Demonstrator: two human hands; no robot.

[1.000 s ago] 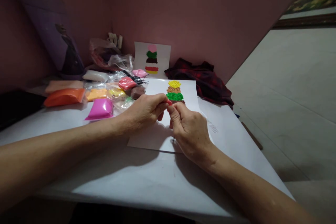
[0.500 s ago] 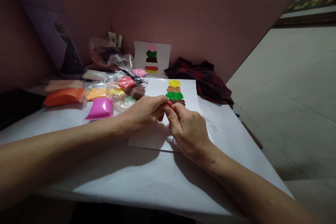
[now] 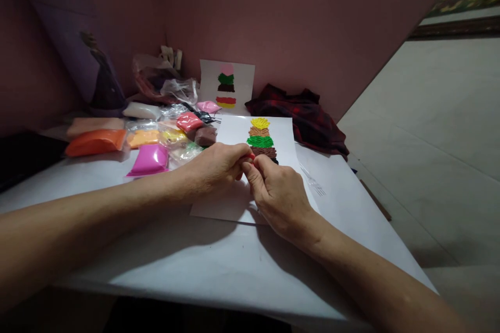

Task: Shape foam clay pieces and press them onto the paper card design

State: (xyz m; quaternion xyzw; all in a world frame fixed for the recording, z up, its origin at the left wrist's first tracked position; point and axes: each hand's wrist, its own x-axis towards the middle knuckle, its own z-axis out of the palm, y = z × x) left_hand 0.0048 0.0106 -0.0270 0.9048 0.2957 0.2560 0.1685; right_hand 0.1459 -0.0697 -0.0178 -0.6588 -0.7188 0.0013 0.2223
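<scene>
Head view: across lower frame, white surface [image 3: 156, 265]; at centre, paper sheet [image 3: 230, 200]. Right of centre, right hand [image 3: 283, 195]; at centre, left hand [image 3: 219, 166]; both grips closed to fingertip pinch on same red piece [image 3: 252, 156], mid-frame, just below coloured bands [image 3: 261, 141]. Just changed: slight leftward shift of right thumb; red lower end under left fingers now out of sight. Likely still being worked, not yet on sheet.

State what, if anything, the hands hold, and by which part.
A small red piece, pinched by the left hand and the right hand; they hide too much of it to tell which part each grips.
</scene>
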